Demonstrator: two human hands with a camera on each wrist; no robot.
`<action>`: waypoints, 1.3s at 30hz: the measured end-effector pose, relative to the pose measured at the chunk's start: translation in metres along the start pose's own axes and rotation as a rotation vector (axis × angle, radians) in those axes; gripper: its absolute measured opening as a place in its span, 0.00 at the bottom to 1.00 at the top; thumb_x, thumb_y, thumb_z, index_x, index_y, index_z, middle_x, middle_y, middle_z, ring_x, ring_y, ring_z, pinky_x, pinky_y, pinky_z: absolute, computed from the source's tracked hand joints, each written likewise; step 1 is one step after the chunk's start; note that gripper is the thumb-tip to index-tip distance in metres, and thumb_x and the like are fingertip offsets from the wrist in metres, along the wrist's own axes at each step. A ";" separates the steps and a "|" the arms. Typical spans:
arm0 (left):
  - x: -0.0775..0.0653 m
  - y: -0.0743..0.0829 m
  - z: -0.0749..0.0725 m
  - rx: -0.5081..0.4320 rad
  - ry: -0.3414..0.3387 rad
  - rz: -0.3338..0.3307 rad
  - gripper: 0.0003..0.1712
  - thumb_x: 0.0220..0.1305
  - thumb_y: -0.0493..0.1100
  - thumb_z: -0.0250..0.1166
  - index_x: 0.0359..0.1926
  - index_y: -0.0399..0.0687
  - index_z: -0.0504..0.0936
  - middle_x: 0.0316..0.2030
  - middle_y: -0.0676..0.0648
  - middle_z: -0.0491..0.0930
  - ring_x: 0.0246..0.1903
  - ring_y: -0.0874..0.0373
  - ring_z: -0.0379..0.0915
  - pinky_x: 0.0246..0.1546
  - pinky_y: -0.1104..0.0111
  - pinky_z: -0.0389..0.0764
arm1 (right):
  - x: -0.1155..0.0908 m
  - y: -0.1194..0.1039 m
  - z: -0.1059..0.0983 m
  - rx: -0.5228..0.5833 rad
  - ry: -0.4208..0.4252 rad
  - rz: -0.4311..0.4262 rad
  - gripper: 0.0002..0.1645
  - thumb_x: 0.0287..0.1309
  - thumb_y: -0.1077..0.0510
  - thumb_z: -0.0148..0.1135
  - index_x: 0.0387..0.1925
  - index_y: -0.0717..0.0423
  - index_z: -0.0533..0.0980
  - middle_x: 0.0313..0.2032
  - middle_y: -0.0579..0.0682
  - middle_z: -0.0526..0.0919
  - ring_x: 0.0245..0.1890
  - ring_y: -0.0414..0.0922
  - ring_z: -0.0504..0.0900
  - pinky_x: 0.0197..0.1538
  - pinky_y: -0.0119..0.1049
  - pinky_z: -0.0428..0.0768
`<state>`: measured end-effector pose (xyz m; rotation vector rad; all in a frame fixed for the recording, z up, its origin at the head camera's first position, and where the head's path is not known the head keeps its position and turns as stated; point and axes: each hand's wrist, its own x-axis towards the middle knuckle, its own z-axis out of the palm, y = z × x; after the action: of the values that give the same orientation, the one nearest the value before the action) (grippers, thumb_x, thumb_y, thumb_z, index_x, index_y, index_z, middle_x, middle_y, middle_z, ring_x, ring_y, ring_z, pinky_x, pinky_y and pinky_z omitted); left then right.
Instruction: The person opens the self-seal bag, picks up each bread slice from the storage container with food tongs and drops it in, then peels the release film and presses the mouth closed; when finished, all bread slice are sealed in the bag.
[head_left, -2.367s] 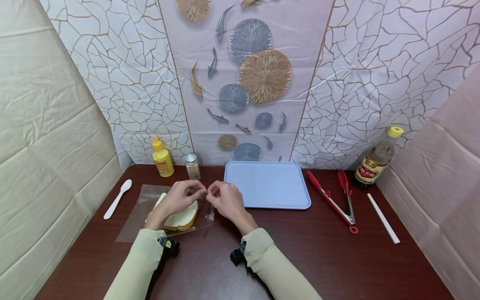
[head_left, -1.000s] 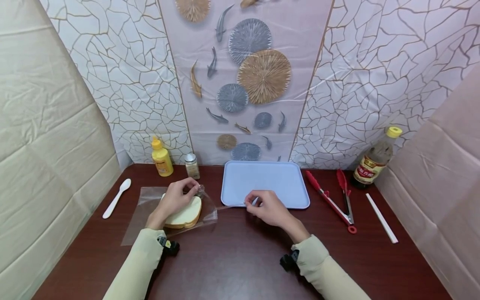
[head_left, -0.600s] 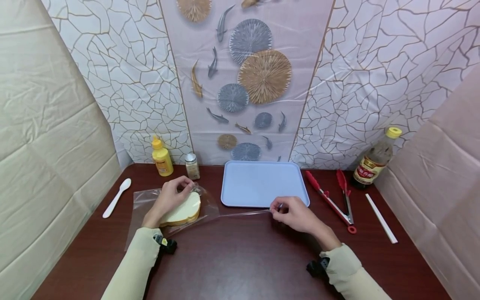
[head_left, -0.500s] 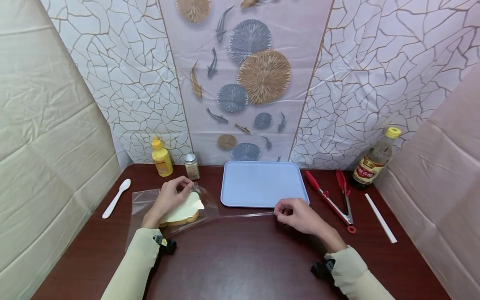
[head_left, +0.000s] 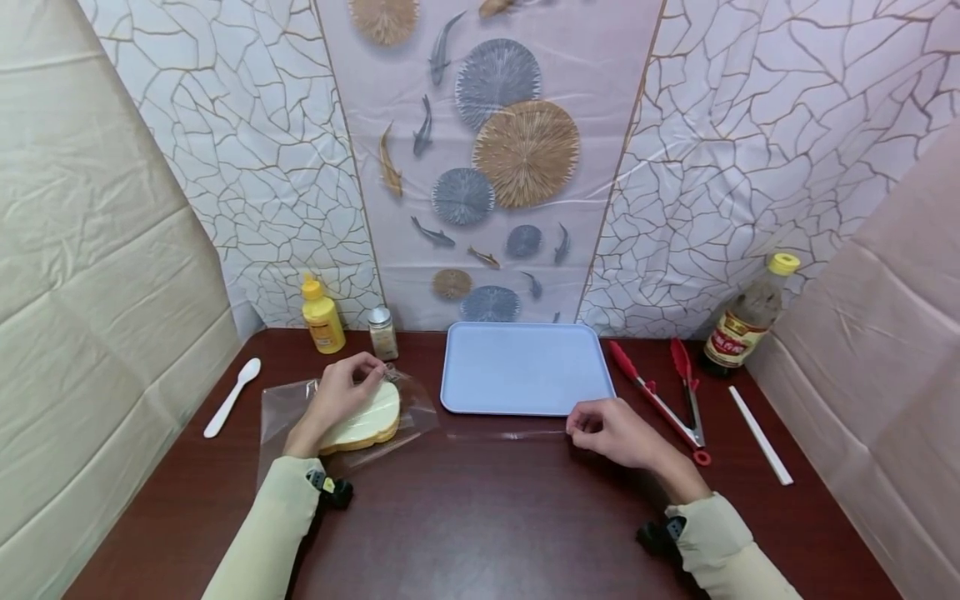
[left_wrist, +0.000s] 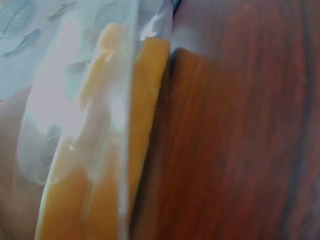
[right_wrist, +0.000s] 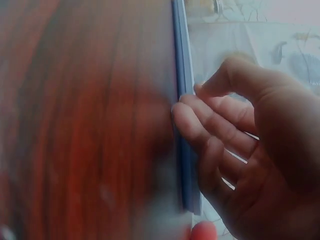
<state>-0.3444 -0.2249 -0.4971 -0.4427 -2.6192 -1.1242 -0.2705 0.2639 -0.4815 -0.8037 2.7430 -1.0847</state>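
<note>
My left hand [head_left: 337,398] pinches the far edge of a clear plastic bag [head_left: 281,408], lying on the table at left. Sliced bread [head_left: 367,425] with a golden crust sits under the film; part of it is hidden behind the hand. In the left wrist view, the bread's crust [left_wrist: 150,85] shows behind shiny film. To the right, my right hand [head_left: 618,432] holds a thin clear strip [head_left: 513,436] between thumb and index fingertips. The strip runs low over the table toward the bag's right corner. In the right wrist view, the other fingers are loosely curled.
A light blue tray [head_left: 528,371] stands just beyond the strip. Behind the bag are a yellow squeeze bottle [head_left: 324,323] and a shaker jar [head_left: 383,335]; a white spoon [head_left: 232,398] lies left. Red tongs [head_left: 667,408], a white stick [head_left: 760,435] and a sauce bottle [head_left: 738,333] are right.
My right hand has moved away from the left hand to the right, drawing the clear strip out along the tray's near edge. The left hand has shifted slightly left, still on the bag.
</note>
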 end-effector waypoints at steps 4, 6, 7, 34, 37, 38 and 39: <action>0.002 0.002 0.001 0.002 -0.009 -0.001 0.05 0.78 0.43 0.67 0.45 0.52 0.89 0.38 0.50 0.91 0.42 0.55 0.85 0.51 0.58 0.82 | -0.005 0.001 -0.008 -0.022 -0.053 0.005 0.06 0.68 0.63 0.72 0.37 0.48 0.88 0.32 0.39 0.88 0.34 0.35 0.81 0.41 0.31 0.81; 0.002 0.004 0.000 0.009 -0.018 0.004 0.06 0.79 0.45 0.66 0.47 0.53 0.89 0.40 0.51 0.91 0.43 0.55 0.85 0.51 0.58 0.82 | -0.006 0.001 -0.012 -0.024 -0.106 0.008 0.05 0.69 0.60 0.72 0.39 0.47 0.89 0.33 0.39 0.89 0.34 0.35 0.79 0.40 0.31 0.79; 0.002 0.005 -0.001 0.014 -0.026 0.005 0.07 0.79 0.46 0.66 0.47 0.53 0.89 0.41 0.51 0.91 0.44 0.55 0.85 0.51 0.58 0.82 | -0.007 0.001 -0.014 -0.024 -0.132 0.013 0.04 0.71 0.58 0.72 0.40 0.46 0.90 0.32 0.39 0.89 0.33 0.35 0.79 0.39 0.31 0.78; 0.006 0.039 -0.037 0.040 0.220 0.087 0.09 0.78 0.47 0.68 0.48 0.48 0.90 0.38 0.48 0.91 0.39 0.57 0.88 0.40 0.80 0.83 | 0.038 -0.096 0.054 0.102 -0.142 -0.193 0.08 0.74 0.55 0.69 0.46 0.54 0.89 0.33 0.50 0.92 0.28 0.44 0.89 0.42 0.34 0.87; 0.005 0.040 -0.039 0.032 0.231 0.079 0.09 0.78 0.47 0.68 0.48 0.48 0.90 0.38 0.48 0.91 0.37 0.59 0.87 0.38 0.83 0.81 | 0.061 -0.122 0.081 0.075 -0.114 -0.229 0.10 0.75 0.53 0.68 0.48 0.50 0.91 0.37 0.42 0.94 0.31 0.34 0.85 0.45 0.34 0.86; 0.005 0.040 -0.039 0.032 0.236 0.082 0.09 0.78 0.47 0.68 0.47 0.47 0.91 0.38 0.48 0.91 0.36 0.60 0.86 0.37 0.83 0.80 | 0.069 -0.129 0.089 0.079 -0.087 -0.221 0.10 0.75 0.52 0.68 0.48 0.48 0.91 0.39 0.40 0.94 0.33 0.32 0.85 0.47 0.33 0.86; 0.004 0.040 -0.040 0.035 0.240 0.083 0.10 0.77 0.47 0.68 0.47 0.47 0.91 0.37 0.48 0.91 0.36 0.61 0.86 0.37 0.84 0.80 | 0.076 -0.136 0.097 0.095 -0.059 -0.197 0.11 0.76 0.50 0.67 0.48 0.47 0.91 0.39 0.41 0.94 0.34 0.32 0.85 0.47 0.32 0.85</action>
<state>-0.3288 -0.2269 -0.4427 -0.3796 -2.3871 -1.0348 -0.2503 0.0832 -0.4560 -1.0916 2.5855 -1.1940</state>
